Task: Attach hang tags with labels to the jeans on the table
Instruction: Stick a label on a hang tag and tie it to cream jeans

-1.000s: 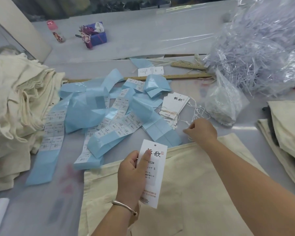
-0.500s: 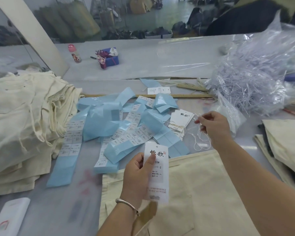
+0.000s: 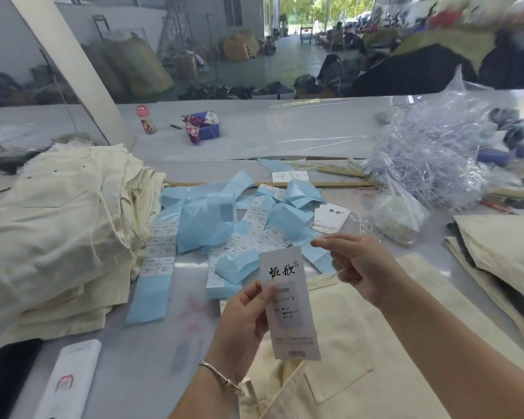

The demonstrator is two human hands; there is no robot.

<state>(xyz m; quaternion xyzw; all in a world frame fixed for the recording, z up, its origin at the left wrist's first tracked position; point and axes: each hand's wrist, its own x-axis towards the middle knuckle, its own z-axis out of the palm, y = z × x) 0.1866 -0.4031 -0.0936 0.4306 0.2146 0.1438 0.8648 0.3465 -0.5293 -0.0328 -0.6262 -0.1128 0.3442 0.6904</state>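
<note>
The head view shows two hands over one pair of cream jeans point(image 3: 360, 343) lying flat on the grey surface point(image 3: 152, 352), nearest of all. The left hand point(image 3: 242, 322) holds one white hang tag point(image 3: 288, 303) upright above the jeans. Its grip is narrow: the thumb presses the front of the tag and the other fingers are behind it. The tag has black writing and a small label on its face. One silver bracelet point(image 3: 221, 377) sits on the left wrist. The right hand point(image 3: 360, 267) is up beside the top corner of the tag. Its thumb and first finger are pinched close together on one thin white string point(image 3: 340, 271), which is hard to see, and the other fingers are curled.

At the near left lie one white flat pack point(image 3: 70, 379) and one dark flat thing point(image 3: 6, 373). Past the hands is a loose heap of blue label strips point(image 3: 212, 225), too tangled to count. One small stack of white hang tags point(image 3: 330, 217) lies just right of the strips. One tall pile of cream jeans point(image 3: 61, 225) is on the left, and one more pile point(image 3: 502, 255) is on the right. Further back are one clear bag of plastic threads point(image 3: 430, 158), one small bottle point(image 3: 146, 119) and one blue box point(image 3: 206, 128).
</note>
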